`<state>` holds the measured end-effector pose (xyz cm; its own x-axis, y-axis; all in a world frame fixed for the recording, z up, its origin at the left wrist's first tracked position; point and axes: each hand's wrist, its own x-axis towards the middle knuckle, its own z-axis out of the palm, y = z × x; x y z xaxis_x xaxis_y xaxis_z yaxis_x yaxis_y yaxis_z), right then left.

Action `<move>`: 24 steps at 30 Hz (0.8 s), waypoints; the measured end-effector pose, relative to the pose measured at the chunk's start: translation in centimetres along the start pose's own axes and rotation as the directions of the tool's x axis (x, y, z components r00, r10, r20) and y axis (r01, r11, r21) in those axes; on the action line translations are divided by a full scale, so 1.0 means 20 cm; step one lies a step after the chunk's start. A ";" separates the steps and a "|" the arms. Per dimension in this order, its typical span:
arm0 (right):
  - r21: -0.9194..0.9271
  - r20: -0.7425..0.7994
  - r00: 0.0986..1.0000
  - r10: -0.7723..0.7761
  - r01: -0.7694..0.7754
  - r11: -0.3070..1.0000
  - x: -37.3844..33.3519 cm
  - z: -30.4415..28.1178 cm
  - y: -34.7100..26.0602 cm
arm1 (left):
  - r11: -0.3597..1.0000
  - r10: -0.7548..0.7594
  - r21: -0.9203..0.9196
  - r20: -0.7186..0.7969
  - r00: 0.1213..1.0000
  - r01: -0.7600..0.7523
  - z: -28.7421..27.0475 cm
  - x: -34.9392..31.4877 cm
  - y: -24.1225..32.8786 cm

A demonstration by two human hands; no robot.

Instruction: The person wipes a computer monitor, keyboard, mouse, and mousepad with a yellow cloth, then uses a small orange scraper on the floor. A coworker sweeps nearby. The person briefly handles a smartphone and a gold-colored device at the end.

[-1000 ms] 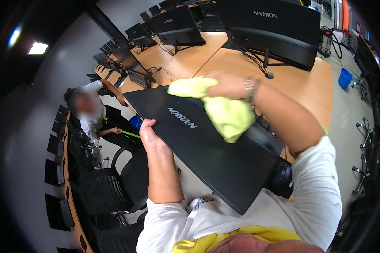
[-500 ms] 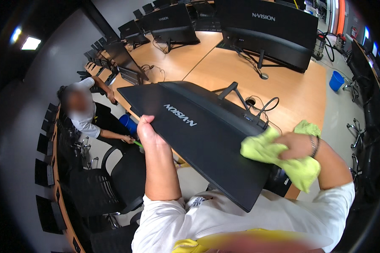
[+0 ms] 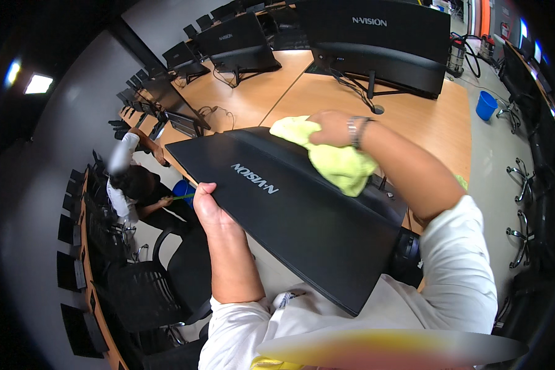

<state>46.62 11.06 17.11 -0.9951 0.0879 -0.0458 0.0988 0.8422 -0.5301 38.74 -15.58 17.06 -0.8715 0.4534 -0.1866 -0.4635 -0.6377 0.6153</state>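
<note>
Left hand (image 3: 211,213): grip closed on the long near edge of the tilted monitor (image 3: 290,216), toward its left end; thumb along the edge of the back panel, other fingers mostly hidden.
Right hand (image 3: 333,128): grip closed on a yellow-green cloth (image 3: 344,169); bands (image 3: 359,132) round the wrist.
Cloth position: bunched under the right hand, over the far side of the back panel; loose end spread toward the right.
Tilted monitor position: black, back facing up, slanting between the white shirt (image 3: 407,308) and the worktop (image 3: 441,114); contact of its near corner with the shirt cannot be told.
Worktop: light wood, seam across; a standing monitor (image 3: 376,46) with cables beyond the tilted one, further monitors to its left.
Co-worker (image 3: 122,182): at left, head lowered; one hand at the worktop edge, the other round a green stick (image 3: 182,197).
Buckets: a blue bucket (image 3: 486,106) on the floor at right; a second blue bucket (image 3: 180,190) near the co-worker.
Chair (image 3: 143,287): black, mesh back, left of the left forearm.
</note>
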 end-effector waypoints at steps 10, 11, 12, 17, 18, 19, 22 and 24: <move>-0.131 -0.001 0.996 -0.086 0.085 0.988 -0.42 0.38 0.07 | 0.999 -0.007 0.054 -0.002 1.000 0.007 -0.01 -0.01 0.02; -0.157 -0.071 0.981 -0.178 0.165 0.974 -0.54 0.39 0.08 | 0.998 -0.009 0.062 0.001 1.000 0.009 -0.01 0.00 0.02; -0.102 -0.080 0.988 -0.129 0.121 0.987 -0.67 0.38 0.10 | 0.998 -0.017 0.065 0.003 1.000 0.017 -0.01 0.00 0.02; 0.314 -0.045 0.996 0.078 -0.060 0.948 -1.12 0.36 0.37 | 0.992 -0.047 0.115 0.021 0.999 0.044 -0.03 0.03 0.04; 0.379 -0.014 0.998 0.062 -0.052 0.924 -1.18 0.34 0.45 | 0.990 -0.054 0.128 0.026 0.998 0.051 -0.04 0.03 0.05; 0.375 0.090 0.985 0.146 -0.170 0.912 -1.22 0.31 0.53 | 0.988 -0.064 0.142 0.031 0.997 0.059 -0.05 0.03 0.06; 0.141 -0.128 0.900 0.417 -0.400 0.906 -1.23 0.29 0.71 | 0.981 -0.087 0.180 0.051 0.995 0.077 -0.08 0.04 0.09; 0.284 -0.177 0.919 0.353 -0.295 0.912 -1.12 0.29 0.79 | 0.979 -0.073 0.193 0.037 0.997 0.065 -0.09 0.04 0.10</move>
<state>70.32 19.27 4.84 -0.8781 0.4720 -0.0788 0.3815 0.5911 -0.7106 36.84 -17.60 16.73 -0.8288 0.5214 -0.2031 -0.4794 -0.4745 0.7383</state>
